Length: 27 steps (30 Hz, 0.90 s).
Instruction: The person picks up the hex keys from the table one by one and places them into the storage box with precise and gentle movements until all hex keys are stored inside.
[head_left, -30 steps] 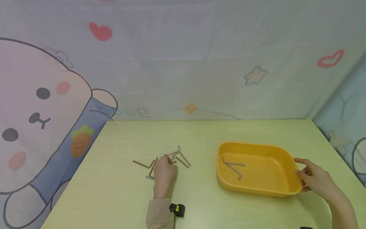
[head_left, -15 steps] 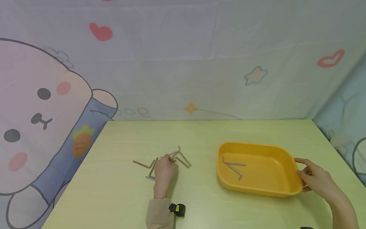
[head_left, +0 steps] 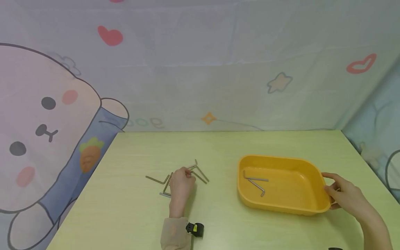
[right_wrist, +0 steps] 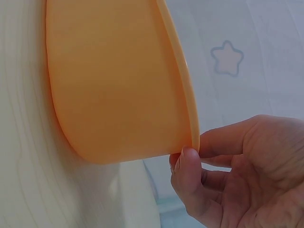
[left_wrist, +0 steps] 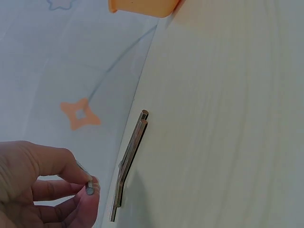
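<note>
The left fingers [left_wrist: 59, 161] pinch a key [left_wrist: 89, 188] beside loose keys [left_wrist: 132, 154] on the surface [head_left: 218, 215]. The tray [head_left: 290, 189] lies to their right, long axis roughly sideways, its right end pinched by the right fingers [right_wrist: 187, 172].

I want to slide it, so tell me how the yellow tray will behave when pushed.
The yellow tray looks like thin moulded plastic, so it is probably light and fairly stiff. Its broad floor and low walls suggest sliding rather than tipping. The two bent metal keys lying loose inside may shift.
</note>
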Available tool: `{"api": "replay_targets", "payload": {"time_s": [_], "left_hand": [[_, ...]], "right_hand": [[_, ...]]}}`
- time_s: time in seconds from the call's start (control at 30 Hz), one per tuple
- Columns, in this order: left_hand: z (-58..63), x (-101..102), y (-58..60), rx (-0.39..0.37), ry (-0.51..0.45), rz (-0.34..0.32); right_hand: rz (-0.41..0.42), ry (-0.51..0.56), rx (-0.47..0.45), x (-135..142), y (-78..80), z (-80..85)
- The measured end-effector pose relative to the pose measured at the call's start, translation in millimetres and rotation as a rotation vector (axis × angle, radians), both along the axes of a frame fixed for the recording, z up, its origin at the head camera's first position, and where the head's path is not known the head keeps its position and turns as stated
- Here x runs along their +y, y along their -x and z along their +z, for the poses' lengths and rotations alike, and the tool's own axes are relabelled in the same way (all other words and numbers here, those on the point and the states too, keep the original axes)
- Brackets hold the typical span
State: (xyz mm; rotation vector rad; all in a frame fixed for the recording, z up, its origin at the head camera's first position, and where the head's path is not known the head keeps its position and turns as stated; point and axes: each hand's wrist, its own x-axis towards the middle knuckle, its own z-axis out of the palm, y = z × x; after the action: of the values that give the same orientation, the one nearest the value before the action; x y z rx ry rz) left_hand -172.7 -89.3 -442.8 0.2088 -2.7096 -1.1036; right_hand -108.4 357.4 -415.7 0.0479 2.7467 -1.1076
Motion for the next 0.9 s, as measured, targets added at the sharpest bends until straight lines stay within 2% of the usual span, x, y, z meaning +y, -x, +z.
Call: {"api": "replay_targets", "payload": {"time_s": [0.13,0.3,0.8,0.9], "left_hand": [[0.2,0.8,0.8,0.06,-0.019,-0.011],[-0.5,4.3,3.0,0.099,-0.05,-0.019],[3.7,21.0,2.6,0.13,-0.042,-0.065],[4.2,26.6,2.0,0.117,-0.053,-0.087]], "right_hand": [[-0.002,-0.003,-0.003,1.0,0.6,-0.4],[-0.004,-0.005,-0.006,2.4,1.2,-1.2],[0.001,0.001,0.008,1.5,0.8,-3.2],[0.002,0.003,0.009,1.8,0.7,-3.5]]}}
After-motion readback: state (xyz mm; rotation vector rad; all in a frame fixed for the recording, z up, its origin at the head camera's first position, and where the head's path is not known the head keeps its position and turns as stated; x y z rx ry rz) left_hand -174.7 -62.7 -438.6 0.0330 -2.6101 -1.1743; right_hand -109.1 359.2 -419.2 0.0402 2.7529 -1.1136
